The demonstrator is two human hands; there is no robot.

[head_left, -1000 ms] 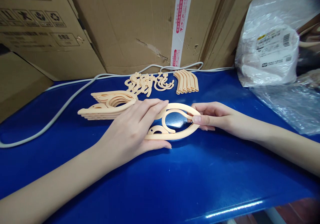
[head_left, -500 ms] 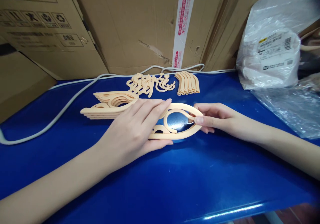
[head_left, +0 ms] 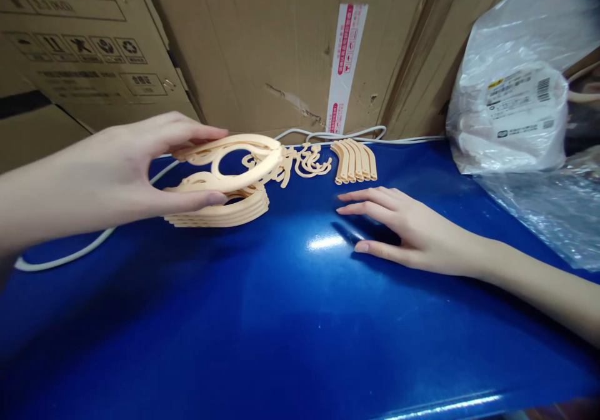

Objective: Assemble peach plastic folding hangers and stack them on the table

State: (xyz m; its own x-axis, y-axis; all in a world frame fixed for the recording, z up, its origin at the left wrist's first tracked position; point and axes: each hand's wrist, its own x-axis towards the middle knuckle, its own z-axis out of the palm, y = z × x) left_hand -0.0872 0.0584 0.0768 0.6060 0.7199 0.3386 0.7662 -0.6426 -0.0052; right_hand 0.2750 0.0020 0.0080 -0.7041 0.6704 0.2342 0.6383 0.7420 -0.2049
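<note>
My left hand (head_left: 134, 164) grips a folded cream plastic folding hanger (head_left: 253, 173) by its left end, thumb below and fingers above. Just under it lies a neat stack of similar folded hangers (head_left: 225, 220) on the blue table. Whether the held hanger touches the stack, I cannot tell. My right hand (head_left: 407, 232) hovers over the table with its fingers apart and nothing in them. Beyond the hands lie a loose pile of curved hook pieces (head_left: 312, 162) and a row of several bent arm pieces (head_left: 355, 160). The held hanger partly covers the hook pieces.
Cardboard boxes (head_left: 262, 45) stand along the back of the blue table (head_left: 281, 320). A white cable (head_left: 70, 259) runs behind and left of the stack. At the right, a clear plastic bag (head_left: 510, 114) holds a labelled white item, with more plastic film (head_left: 544, 207) before it.
My left hand has carried the hanger from the middle leftward, over the stack. My right hand has let go of its end and opened. The view has shifted slightly.
</note>
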